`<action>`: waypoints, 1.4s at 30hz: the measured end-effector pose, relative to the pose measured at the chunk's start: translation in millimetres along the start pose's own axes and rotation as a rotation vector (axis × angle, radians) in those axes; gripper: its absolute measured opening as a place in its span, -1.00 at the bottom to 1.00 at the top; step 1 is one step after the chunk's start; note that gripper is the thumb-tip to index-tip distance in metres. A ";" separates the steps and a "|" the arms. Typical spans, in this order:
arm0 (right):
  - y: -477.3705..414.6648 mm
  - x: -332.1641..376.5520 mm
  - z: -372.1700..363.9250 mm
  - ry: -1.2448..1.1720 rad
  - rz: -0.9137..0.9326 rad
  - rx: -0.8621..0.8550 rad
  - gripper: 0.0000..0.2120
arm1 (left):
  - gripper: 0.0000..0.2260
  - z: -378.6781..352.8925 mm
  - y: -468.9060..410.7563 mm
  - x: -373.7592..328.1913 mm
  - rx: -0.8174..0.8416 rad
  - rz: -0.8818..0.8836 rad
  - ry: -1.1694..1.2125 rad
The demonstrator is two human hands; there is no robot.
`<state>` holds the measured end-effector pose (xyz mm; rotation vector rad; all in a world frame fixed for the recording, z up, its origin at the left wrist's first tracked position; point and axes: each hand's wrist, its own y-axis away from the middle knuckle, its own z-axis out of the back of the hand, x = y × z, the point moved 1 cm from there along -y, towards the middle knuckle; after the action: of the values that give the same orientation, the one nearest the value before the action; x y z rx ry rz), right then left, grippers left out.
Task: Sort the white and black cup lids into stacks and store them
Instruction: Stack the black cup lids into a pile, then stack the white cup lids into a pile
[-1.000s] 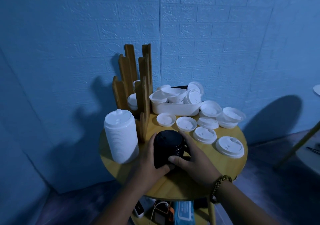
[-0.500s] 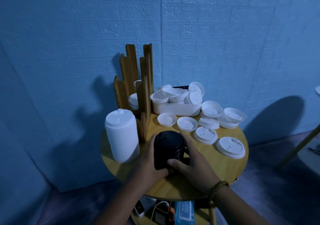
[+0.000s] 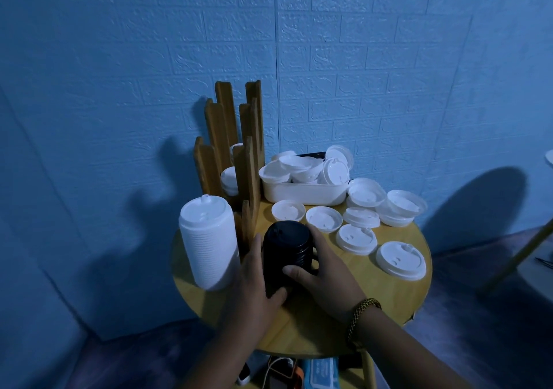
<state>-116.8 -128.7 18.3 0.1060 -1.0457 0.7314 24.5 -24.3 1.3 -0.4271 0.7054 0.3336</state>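
Black stack (image 3: 286, 251) unmoved on table (image 3: 392, 296) by blue wall (image 3: 389, 59).

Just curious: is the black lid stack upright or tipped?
Upright: the black lid stack stands on the table, its top lid facing up.

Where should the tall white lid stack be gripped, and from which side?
Wrap its ribbed wall low down, from its left or front. The white lid stack stands upright and tall, so a high grip would likely lift only the top lids. The wooden holder stands close at its right rear, and the left hand on the black lid stack crowds its right.
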 end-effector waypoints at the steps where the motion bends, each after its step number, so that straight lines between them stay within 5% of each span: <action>1: -5.7 1.3 -0.6 0.008 -0.003 -0.007 -0.19 | 0.01 -0.6 0.3 0.9 -0.006 0.004 -0.023; 12: -58.2 6.4 -19.4 0.052 -0.033 -0.033 -0.18 | -0.48 0.5 -6.0 3.5 0.130 -0.034 -0.246; 17: -72.2 11.2 -25.1 0.047 -0.052 -0.029 -0.24 | -0.46 3.5 -16.6 2.0 0.227 -0.040 -0.370; 22: -60.0 11.7 -4.5 0.104 -0.100 0.032 0.01 | -0.48 3.7 -21.5 2.4 0.285 -0.065 -0.400; 28: 5.7 -30.3 79.9 0.658 -0.195 -0.173 -0.30 | -0.43 -12.6 -22.7 -18.5 0.387 -0.153 -0.248; 33: 40.8 -68.9 122.5 0.709 -0.469 -0.211 -0.28 | -0.39 -41.7 -29.5 -44.5 0.420 -0.210 -0.178; 42: 65.9 -50.8 91.1 0.637 -0.207 -0.059 -0.48 | -0.37 -44.4 -29.3 -46.4 0.414 -0.212 -0.078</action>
<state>-239.1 -141.4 7.4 -0.0689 -0.4372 0.4925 -20.4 -78.0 10.4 -0.0921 0.6274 0.0003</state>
